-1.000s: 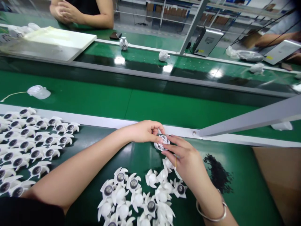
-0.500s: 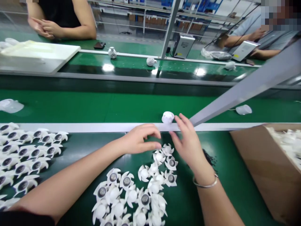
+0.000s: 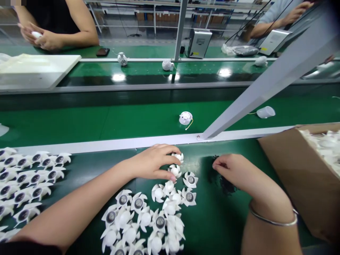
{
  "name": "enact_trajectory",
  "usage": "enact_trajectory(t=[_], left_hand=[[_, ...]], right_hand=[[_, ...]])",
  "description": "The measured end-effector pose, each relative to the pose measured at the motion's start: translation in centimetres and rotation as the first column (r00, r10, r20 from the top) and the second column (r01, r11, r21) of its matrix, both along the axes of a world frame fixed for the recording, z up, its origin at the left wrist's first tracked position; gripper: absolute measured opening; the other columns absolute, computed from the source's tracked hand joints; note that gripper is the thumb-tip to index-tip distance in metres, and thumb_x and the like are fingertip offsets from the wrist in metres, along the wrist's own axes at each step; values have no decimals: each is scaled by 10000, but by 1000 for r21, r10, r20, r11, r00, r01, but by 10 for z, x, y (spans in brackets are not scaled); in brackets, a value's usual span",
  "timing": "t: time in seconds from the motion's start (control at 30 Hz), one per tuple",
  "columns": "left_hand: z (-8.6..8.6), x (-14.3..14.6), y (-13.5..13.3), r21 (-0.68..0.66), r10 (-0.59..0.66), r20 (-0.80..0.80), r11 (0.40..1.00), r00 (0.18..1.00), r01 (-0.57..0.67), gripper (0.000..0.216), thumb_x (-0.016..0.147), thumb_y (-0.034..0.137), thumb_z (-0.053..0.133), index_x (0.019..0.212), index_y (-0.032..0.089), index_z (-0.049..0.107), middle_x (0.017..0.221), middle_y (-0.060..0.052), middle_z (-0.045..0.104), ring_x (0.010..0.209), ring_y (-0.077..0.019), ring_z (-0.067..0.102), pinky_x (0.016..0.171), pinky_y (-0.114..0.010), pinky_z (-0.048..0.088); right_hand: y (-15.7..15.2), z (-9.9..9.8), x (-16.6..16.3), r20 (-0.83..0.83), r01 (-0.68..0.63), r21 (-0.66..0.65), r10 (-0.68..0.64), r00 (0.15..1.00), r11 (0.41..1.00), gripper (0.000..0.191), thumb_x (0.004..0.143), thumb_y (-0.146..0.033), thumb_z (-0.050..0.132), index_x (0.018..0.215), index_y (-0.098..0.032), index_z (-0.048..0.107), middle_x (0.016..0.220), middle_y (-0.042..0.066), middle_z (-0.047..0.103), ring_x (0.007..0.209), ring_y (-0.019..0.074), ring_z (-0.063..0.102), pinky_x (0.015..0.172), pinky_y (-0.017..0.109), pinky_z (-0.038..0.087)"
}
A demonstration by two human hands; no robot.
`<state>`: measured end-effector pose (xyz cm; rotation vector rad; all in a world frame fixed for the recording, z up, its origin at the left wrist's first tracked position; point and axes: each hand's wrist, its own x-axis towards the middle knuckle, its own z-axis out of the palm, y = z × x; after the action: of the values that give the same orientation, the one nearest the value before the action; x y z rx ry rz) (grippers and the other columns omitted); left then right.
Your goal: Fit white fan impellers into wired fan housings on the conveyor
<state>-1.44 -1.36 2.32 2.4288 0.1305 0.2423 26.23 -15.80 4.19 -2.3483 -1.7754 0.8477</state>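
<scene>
My left hand [image 3: 151, 163] rests at the top of a loose pile of white fan impellers [image 3: 148, 216], its fingertips closed on one impeller [image 3: 177, 157]. To the right, my right hand [image 3: 232, 170] is curled into a pinch over a small heap of tiny black parts [image 3: 222, 182]; whether anything sits between its fingers is hidden. A silver bangle [image 3: 271, 219] circles that wrist. A round white housing with a yellow wire [image 3: 185, 117] lies on the green belt beyond the metal rail, apart from both hands.
Neat rows of impellers [image 3: 29, 177] cover the left. A cardboard box [image 3: 292, 177] of white parts stands at right. A grey slanted bar [image 3: 265, 85] crosses above the belt. Two other people work across the far belt, beside a white tray [image 3: 37, 69] and grey units [image 3: 199, 42].
Both hands let go of the round white housing, which now lies on the belt. My left hand dropped to the impeller pile; my right hand moved right to the black parts.
</scene>
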Motion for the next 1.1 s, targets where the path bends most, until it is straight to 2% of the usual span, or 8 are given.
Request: enact_trajectory(t=[0.17, 0.3, 0.37, 0.47, 0.67, 0.83, 1.0, 1.1], left_hand=[[-4, -4, 6, 70, 70, -10, 995, 998, -69, 258, 978, 362, 524, 1135, 228, 678, 1235, -107, 594, 1098, -229, 596, 968, -376, 466], [-7, -5, 9, 93, 79, -20, 993, 997, -77, 264, 964, 227, 510, 1170, 223, 675, 1227, -103, 578, 1058, -201, 593, 914, -330, 475], [-9, -5, 11, 99, 97, -19, 991, 995, -94, 272, 958, 230, 525, 1185, 230, 674, 1185, -91, 592, 1008, -185, 600, 869, -305, 480], [-11, -6, 12, 136, 158, -25, 979, 987, -153, 287, 972, 295, 523, 1217, 241, 663, 1113, -73, 618, 919, -164, 608, 797, -278, 478], [-8, -7, 8, 179, 239, 4, 955, 971, -235, 317, 1005, 382, 460, 1203, 236, 659, 1097, -47, 707, 978, -175, 662, 852, -288, 474], [-8, -5, 2, 90, 377, -36, 924, 926, -372, 309, 999, 348, 454, 1194, 241, 667, 1008, -17, 768, 870, -169, 707, 765, -276, 490], [-11, -6, 7, 72, 518, -19, 854, 855, -516, 292, 990, 380, 473, 1084, 223, 702, 1010, -31, 743, 875, -169, 680, 739, -272, 472], [-9, -10, 15, 18, 462, -16, 887, 886, -462, 304, 950, 443, 551, 1086, 214, 699, 974, -31, 710, 832, -149, 652, 696, -246, 455]], right_hand=[[2, 0, -8, 30, -1, -39, 2, 1000, 999, 257, 809, -258, 526, 625, -244, 704, 584, 16, 671, 465, 156, 580, 444, 268, 367], [8, 6, -31, 316, 10, -96, 21, 949, 995, 248, 746, -142, 538, 521, -220, 607, 581, 52, 652, 470, 165, 558, 439, 275, 319], [12, 9, -44, 436, 53, -120, 4, 900, 991, 230, 718, -110, 556, 510, -210, 561, 613, 77, 659, 466, 175, 553, 424, 275, 287], [15, 11, -53, 498, 92, -120, -20, 867, 988, 234, 697, -94, 578, 505, -207, 504, 636, 95, 657, 479, 186, 568, 421, 266, 265], [16, 5, -41, 367, 45, -112, -1, 930, 993, 215, 767, -200, 533, 553, -222, 522, 608, 49, 625, 499, 170, 534, 446, 284, 285], [21, -2, -41, 115, -53, 70, 45, 992, 996, 144, 822, -247, 489, 684, -227, 522, 686, -2, 630, 591, 151, 539, 541, 284, 349], [25, -11, -40, 88, -147, 115, 137, 987, 982, 160, 849, -192, 437, 722, -218, 532, 772, 12, 617, 657, 157, 544, 611, 288, 387], [26, -12, -34, 96, -208, 139, 196, 976, 968, 223, 899, -193, 402, 798, -212, 599, 874, 33, 642, 743, 172, 587, 696, 302, 421]])
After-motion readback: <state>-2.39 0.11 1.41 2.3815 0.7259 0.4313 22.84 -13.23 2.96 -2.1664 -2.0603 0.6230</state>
